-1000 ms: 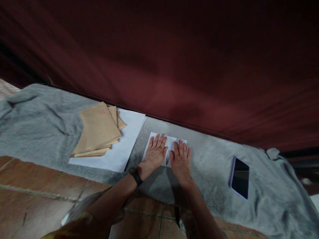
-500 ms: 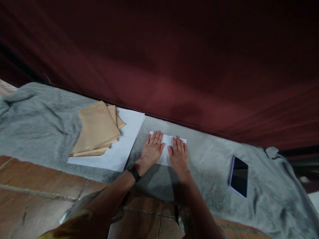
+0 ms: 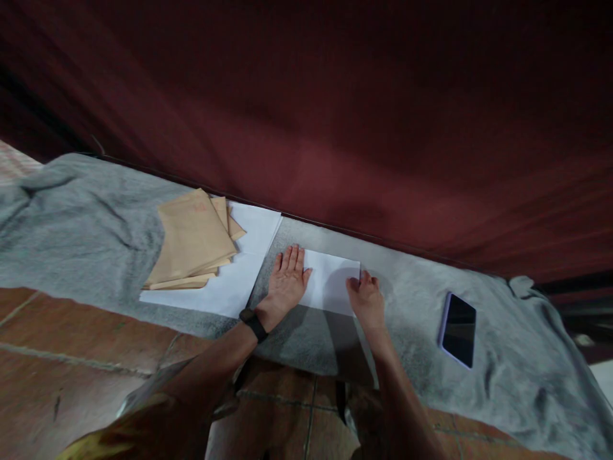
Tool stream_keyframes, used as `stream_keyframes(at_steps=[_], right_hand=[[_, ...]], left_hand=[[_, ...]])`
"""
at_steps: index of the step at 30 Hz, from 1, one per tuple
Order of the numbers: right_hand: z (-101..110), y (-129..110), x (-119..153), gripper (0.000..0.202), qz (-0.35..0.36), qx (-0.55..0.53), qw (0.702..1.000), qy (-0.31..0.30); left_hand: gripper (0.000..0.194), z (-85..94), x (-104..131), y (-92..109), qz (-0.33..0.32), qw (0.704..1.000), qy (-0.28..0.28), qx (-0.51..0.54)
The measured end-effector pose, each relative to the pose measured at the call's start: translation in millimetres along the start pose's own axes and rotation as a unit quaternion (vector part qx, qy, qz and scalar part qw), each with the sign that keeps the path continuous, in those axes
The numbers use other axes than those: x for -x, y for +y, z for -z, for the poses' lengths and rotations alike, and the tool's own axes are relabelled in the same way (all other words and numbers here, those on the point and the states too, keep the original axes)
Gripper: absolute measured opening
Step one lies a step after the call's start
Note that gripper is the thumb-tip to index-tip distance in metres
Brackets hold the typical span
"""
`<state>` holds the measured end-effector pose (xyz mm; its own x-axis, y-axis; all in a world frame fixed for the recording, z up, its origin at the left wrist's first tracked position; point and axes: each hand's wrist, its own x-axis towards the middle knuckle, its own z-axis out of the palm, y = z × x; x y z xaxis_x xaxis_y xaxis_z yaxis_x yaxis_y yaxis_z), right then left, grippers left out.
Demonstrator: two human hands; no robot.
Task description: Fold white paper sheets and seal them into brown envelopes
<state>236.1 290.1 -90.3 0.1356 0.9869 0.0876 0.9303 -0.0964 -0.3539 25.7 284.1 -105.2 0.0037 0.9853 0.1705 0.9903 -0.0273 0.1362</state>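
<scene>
1. Your brown envelopes (image 3: 194, 239) lie in an overlapping pile on the white sheets (image 3: 234, 286), all on the grey cloth (image 3: 407, 345).
2. Your left hand (image 3: 287, 281) is open, palm down, on the left end of the paper (image 3: 326, 281).
3. That paper lies flat between your hands.
4. Your right hand (image 3: 368, 299) is curled at its right edge; whether it pinches cannot be told.
5. The phone (image 3: 458, 329) lies well apart, at far right.

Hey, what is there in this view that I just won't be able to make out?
All in the head view:
- Left edge of the folded paper: under the left hand.
- Whether the right hand pinches it: curled fingers hide the grip.
- Red print on the top envelope: too faint, small.
</scene>
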Motion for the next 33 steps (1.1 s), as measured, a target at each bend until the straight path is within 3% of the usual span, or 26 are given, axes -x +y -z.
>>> stream_keyframes(at_steps=[7,11,13,15,17,19,21,23,27,30,33], right_hand=[[4,0,-2,0.028,-0.022,-0.09,0.994,-0.049],[19,1,-14,0.019,-0.014,-0.236,0.968,-0.083],[36,0,-18,0.027,-0.013,-0.309,0.95,-0.027],[57,-3,-18,0.034,0.01,-0.345,0.934,0.087],[74,-8,-13,0.037,0.051,-0.305,0.93,0.2],[82,-14,-4,0.035,0.127,-0.228,0.935,0.239],[79,-20,8,0.033,0.234,-0.156,0.941,0.187],[67,-25,21,0.038,0.326,-0.087,0.937,0.089],[46,-29,50,0.038,0.406,0.031,0.911,-0.066],[43,-29,70,0.036,0.436,0.059,0.891,-0.115],[45,-30,86,0.034,0.454,0.065,0.881,-0.119]], left_hand=[[0.063,3.5,7,0,0.009,1.0,0.001,0.013],[0.063,13.0,8,4,0.005,1.0,0.013,0.027],[0.063,22.0,7,7,0.005,0.999,0.03,0.043],[0.063,31.7,6,8,0.008,0.995,0.046,0.084],[0.063,38.9,3,6,0.012,0.987,0.049,0.155],[0.061,41.6,0,2,0.025,0.968,0.043,0.245],[0.059,40.2,-4,-5,0.057,0.94,0.034,0.334],[0.058,37.5,-8,-12,0.106,0.906,0.033,0.409],[0.055,35.8,-11,-26,0.159,0.855,0.031,0.492],[0.047,35.8,-6,-29,0.082,0.87,-0.049,0.484],[0.042,33.5,7,-21,-0.068,0.901,-0.122,0.412]])
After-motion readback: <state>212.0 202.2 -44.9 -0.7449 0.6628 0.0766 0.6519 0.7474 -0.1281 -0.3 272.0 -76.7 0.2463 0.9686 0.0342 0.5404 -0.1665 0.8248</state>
